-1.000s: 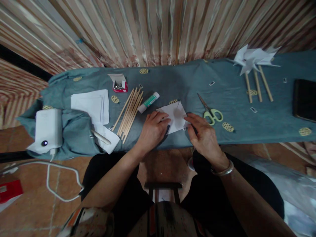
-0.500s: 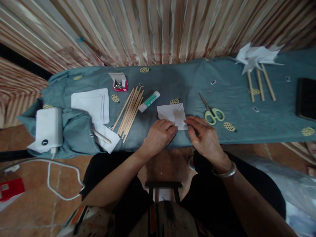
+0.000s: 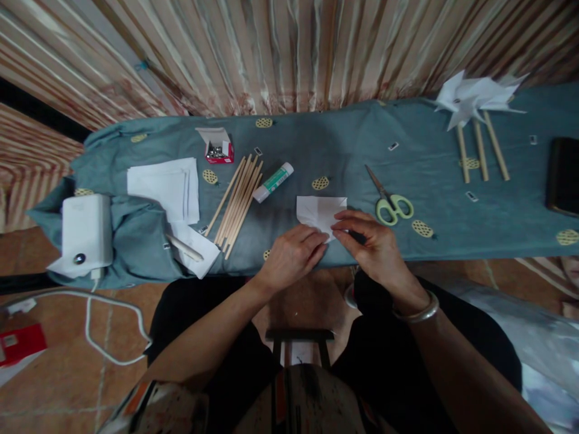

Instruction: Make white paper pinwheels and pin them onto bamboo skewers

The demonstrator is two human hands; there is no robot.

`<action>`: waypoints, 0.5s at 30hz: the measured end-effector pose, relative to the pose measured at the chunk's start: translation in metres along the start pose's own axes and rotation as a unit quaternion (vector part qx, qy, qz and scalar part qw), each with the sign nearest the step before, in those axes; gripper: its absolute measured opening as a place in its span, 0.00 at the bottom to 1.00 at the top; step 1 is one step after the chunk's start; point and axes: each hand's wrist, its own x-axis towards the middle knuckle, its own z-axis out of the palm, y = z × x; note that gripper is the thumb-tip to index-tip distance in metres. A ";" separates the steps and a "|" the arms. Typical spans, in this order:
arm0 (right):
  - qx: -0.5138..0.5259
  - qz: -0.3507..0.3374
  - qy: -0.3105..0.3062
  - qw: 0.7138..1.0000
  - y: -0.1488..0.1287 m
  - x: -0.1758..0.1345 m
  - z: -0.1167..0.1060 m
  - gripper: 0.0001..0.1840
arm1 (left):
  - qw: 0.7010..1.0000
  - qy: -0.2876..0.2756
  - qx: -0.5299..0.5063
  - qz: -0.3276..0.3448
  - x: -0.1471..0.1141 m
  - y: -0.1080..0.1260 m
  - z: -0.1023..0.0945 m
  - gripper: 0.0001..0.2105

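A small sheet of white paper with crease lines lies near the front edge of the cloth-covered table. My left hand is closed over its lower left part, fingertips pressed on the paper. From the other side my right hand pinches the paper's lower right part between thumb and fingers. The fingers hide the sheet's lower edge. Just right of my right hand lie green-handled scissors, blades pointing away. Left of the paper a glue stick rests beside several thin wooden sticks.
A red box of metal pins stands open at the back left. White sheets, a pen and a white device with a cable lie left. Paper pinwheels on sticks lie back right, near a dark object.
The paper has turned slightly and shifted a little right. My right hand has moved its fingers inward along the paper to a pinch near my left fingertips.
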 end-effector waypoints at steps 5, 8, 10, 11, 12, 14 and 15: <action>-0.021 -0.020 -0.009 1.000 -0.007 0.004 0.005 0.08 | 1.000 -0.005 -0.011 0.000 -0.003 0.004 0.001 0.11; -0.027 -0.006 -0.005 1.000 -0.006 0.006 0.009 0.08 | 1.000 0.004 -0.001 0.016 -0.005 0.004 0.001 0.10; -0.038 0.000 0.000 0.999 -0.006 0.006 0.011 0.08 | 1.000 0.007 0.003 0.028 -0.005 0.004 0.001 0.10; -0.044 0.003 0.002 0.999 -0.006 0.006 0.012 0.08 | 1.000 0.004 0.002 0.030 -0.005 0.004 0.001 0.10; -0.050 0.006 0.002 0.999 -0.006 0.006 0.012 0.08 | 1.000 0.000 -0.001 0.030 -0.005 0.003 0.001 0.10; -0.059 0.009 0.002 0.998 -0.007 0.006 0.012 0.08 | 1.000 -0.002 -0.011 0.023 -0.005 0.002 0.001 0.10; -0.065 0.007 0.000 0.998 -0.008 0.005 0.012 0.08 | 1.000 -0.001 -0.017 0.019 -0.005 0.002 0.001 0.10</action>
